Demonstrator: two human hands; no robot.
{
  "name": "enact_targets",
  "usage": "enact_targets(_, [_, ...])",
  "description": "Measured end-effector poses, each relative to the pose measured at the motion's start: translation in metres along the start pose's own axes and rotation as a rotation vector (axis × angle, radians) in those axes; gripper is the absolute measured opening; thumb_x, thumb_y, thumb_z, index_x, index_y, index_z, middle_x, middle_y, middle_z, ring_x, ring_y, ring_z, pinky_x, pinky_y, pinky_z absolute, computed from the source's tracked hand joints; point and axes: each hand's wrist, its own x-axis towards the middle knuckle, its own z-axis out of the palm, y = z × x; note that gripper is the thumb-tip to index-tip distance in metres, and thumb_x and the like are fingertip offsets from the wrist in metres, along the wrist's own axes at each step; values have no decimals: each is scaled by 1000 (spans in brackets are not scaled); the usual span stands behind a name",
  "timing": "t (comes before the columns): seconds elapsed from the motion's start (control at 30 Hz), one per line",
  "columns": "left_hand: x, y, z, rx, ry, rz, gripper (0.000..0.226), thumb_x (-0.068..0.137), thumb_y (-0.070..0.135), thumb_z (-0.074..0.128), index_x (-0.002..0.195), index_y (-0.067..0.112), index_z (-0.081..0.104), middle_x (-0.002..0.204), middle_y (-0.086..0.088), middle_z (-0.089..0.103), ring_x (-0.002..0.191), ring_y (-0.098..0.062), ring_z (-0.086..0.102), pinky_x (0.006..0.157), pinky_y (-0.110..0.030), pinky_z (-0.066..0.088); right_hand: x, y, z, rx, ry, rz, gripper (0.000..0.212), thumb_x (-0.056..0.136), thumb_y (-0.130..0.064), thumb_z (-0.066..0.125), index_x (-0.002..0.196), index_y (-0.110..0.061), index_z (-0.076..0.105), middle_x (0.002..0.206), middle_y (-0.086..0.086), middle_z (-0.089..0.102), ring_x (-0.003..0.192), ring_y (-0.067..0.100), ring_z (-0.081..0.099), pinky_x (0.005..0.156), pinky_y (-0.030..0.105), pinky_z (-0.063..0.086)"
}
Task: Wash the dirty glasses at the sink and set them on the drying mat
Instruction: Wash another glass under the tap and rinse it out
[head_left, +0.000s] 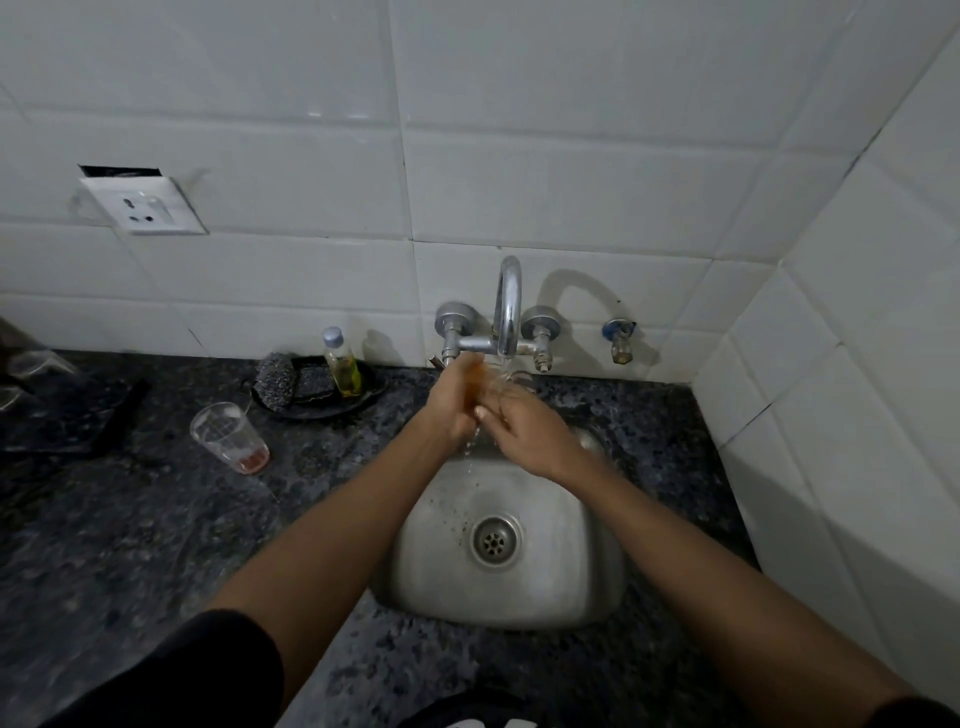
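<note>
Dark speckled bench (130, 530) nearest, wrapped round steel sink (571, 561). Both forearms stretched over the basin. Left hand (457, 400) and right hand (524, 426) closed together on a glass (511, 378) under the running tap (508, 306), water spilling down. Second dirty glass (228, 437) upright on bench, left of sink, reddish dregs inside. Behind it, scrubber (275, 383) and oil bottle (343, 364) on a dark tray (322, 410).
</note>
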Motion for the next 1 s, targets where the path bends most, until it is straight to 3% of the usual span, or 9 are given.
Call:
enact_targets(0.07, [-1, -3, 0, -53, -35, 27, 32, 107, 22, 49, 88, 6, 68, 77, -8, 73, 68, -19, 73, 69, -31, 60, 5, -8, 0, 128, 42, 51, 41, 109, -38, 46, 144, -22, 60, 136, 1, 67, 124, 13, 63, 106, 34, 51])
enact_targets(0.23, [0, 6, -1, 25, -13, -74, 34, 106, 34, 52, 100, 5, 70, 84, -13, 75, 78, -26, 72, 81, -40, 57, -1, 7, -14, -420, -74, -88, 37, 107, -32, 54, 138, -14, 62, 138, 5, 64, 128, 22, 56, 98, 45, 55])
enact_targets(0.3, [1, 7, 0, -32, 3, 3, 34, 106, 34, 52, 93, 7, 70, 84, -12, 75, 80, -26, 71, 86, -43, 55, -3, 5, -11, -209, -19, -26, 35, 108, -34, 52, 135, -15, 63, 135, 4, 65, 124, 18, 60, 99, 44, 55])
enact_targets(0.4, [3, 2, -3, -82, -36, 44, 39, 106, 34, 52, 82, 10, 72, 87, -10, 70, 81, -24, 68, 87, -39, 54, 1, -6, -4, 98, 49, 43, 26, 110, -35, 47, 118, -21, 67, 109, -4, 70, 97, 7, 66, 86, 34, 56])
enact_targets(0.57, [8, 3, -9, 38, -50, -119, 29, 100, 34, 63, 105, 7, 70, 92, -13, 74, 78, -27, 73, 72, -38, 59, -3, 9, -5, -269, -25, -52, 33, 108, -35, 51, 134, -18, 62, 129, 2, 67, 115, 20, 64, 90, 38, 56])
enact_targets(0.7, [11, -4, -9, -101, -64, -29, 38, 105, 27, 52, 82, 9, 77, 83, -10, 73, 75, -23, 73, 76, -37, 61, 2, -6, 2, 144, 46, -2, 34, 109, -26, 51, 140, -20, 63, 125, -9, 69, 114, 2, 63, 101, 28, 52])
enact_targets(0.8, [9, -8, -10, -140, -115, -35, 44, 105, 38, 51, 94, 4, 77, 99, -15, 72, 90, -28, 72, 100, -42, 53, 10, -4, 5, -25, 81, -24, 38, 108, -32, 49, 142, -19, 61, 132, -1, 67, 122, 14, 62, 102, 38, 54])
enact_targets(0.87, [10, -5, -12, -52, -153, -74, 44, 103, 43, 55, 97, 5, 77, 98, -15, 74, 89, -28, 73, 96, -42, 53, 8, 5, 4, -214, 25, -37, 35, 106, -32, 52, 136, -17, 63, 131, 5, 67, 120, 23, 61, 94, 47, 57])
enact_targets(1.0, [9, -3, -14, -60, -146, -19, 28, 104, 30, 59, 98, 7, 74, 95, -12, 73, 86, -25, 73, 82, -37, 61, 10, -1, 6, 147, 27, 31, 37, 107, -29, 50, 140, -20, 63, 132, 5, 69, 114, 15, 67, 96, 36, 58])
